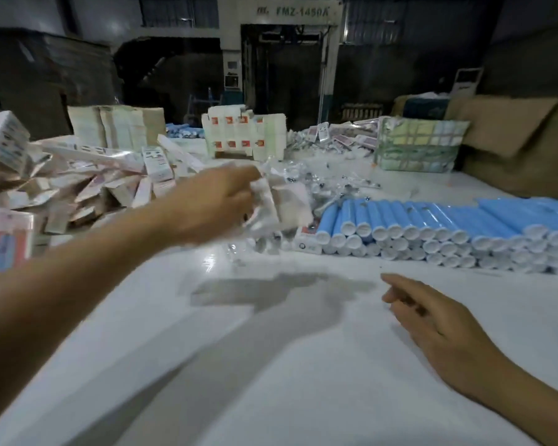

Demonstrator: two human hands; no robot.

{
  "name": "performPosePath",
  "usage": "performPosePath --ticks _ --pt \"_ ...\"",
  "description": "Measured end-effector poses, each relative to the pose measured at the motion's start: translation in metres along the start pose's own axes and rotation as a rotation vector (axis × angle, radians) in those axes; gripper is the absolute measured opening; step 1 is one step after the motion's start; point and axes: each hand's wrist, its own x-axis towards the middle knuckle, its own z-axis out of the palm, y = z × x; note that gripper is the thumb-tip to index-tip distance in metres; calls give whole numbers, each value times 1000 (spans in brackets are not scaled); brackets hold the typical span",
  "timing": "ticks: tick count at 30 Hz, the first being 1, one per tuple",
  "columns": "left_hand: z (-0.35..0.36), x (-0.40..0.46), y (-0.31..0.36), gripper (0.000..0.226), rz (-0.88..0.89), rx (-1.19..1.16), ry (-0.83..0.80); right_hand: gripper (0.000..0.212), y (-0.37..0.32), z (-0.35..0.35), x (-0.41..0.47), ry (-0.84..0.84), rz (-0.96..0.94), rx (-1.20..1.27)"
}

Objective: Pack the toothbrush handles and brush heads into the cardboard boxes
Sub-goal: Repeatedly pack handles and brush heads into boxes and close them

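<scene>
Sky-blue tubes, white caps, white table

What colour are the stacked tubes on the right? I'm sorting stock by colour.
Light blue tubes with white end caps, clearest in the head view.

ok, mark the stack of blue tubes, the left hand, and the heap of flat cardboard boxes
stack of blue tubes (pixel 432 220), head view, a blue tube wall
left hand (pixel 219 204), head view, back of hand
heap of flat cardboard boxes (pixel 78 185), head view, heap's middle
</scene>
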Motion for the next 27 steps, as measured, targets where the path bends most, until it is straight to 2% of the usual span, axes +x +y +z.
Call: performPosePath --ticks 3,5,8,10,12,14,15,21,23,27 --pt "58 -16 52 21 145 124 -318 29 1 -4 0 47 173 450" --pt "93 -24 76 14 159 104 -421 29 3 -7 -1 17 214 500" --pt "108 -20 83 23 126 109 -407 39 5 -8 1 -59 150 378" --pt "113 -25 85 28 164 82 -372 49 3 -8 2 -29 160 319" --pt "116 -30 83 49 206 110 -345 43 6 -9 6 43 195 299" --pt "118 -36 78 78 247 241 -314 36 8 -10 8 91 234 274" --pt "122 -38 76 85 258 311 -276 34 9 -11 9 107 247 260" --pt "139 -39 67 77 266 443 -122 21 16 -24 24 100 336 191" --pt "140 -38 66 80 243 474 -122 15 22 -42 48 173 293 17" --pt "145 -35 66 71 227 478 -100 22 51 -95 126 305 152 -578"
